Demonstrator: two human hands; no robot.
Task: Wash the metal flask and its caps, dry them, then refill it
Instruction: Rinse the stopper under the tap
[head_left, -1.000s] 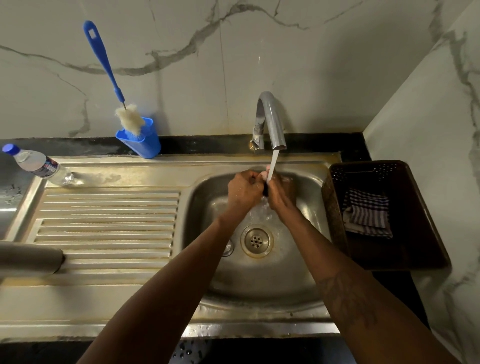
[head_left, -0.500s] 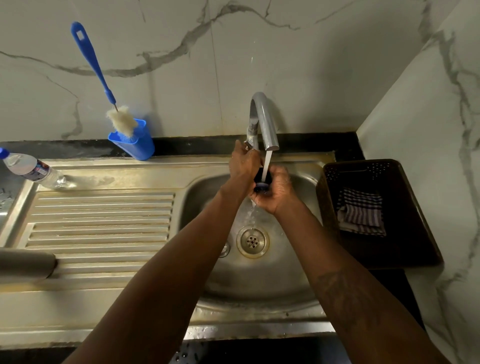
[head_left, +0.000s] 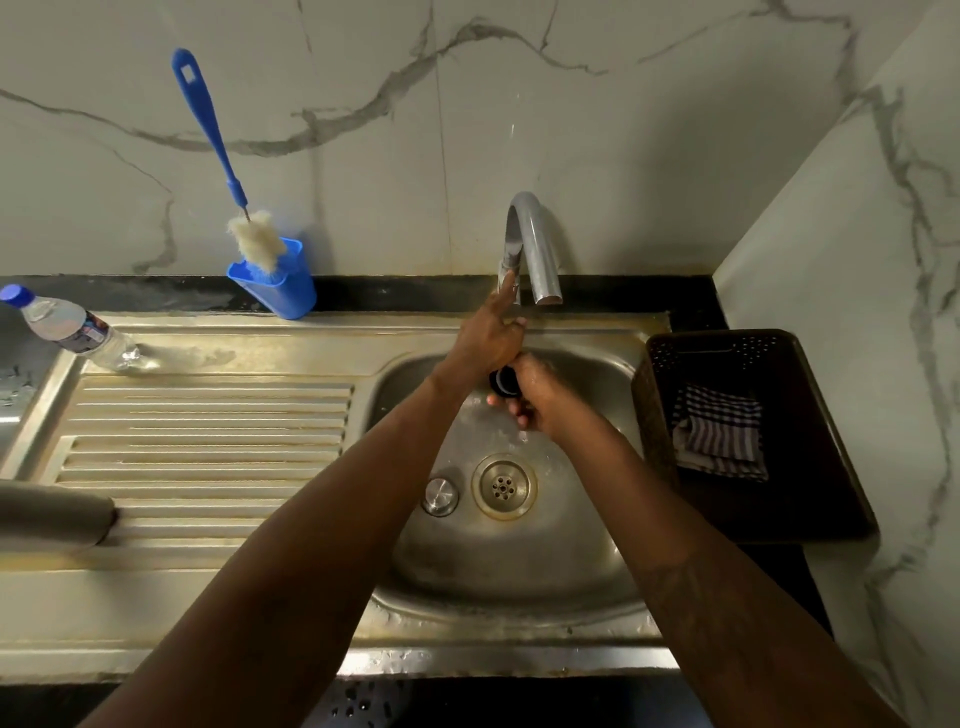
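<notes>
Just below the curved steel tap (head_left: 540, 249), the right hand (head_left: 543, 402) curls its fingers round a small dark round cap (head_left: 501, 382) over the steel sink basin (head_left: 519, 597). The left hand (head_left: 488, 338) reaches up with straight fingers close together, their tips touching the tap's stem. A grey metal flask (head_left: 52, 514) lies well left of the tap.

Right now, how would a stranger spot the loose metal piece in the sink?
Find the steel sink basin below the tap. On its floor lies a small round disc, just left of the drain. Unlike the drain, it is solid, without holes.
</notes>
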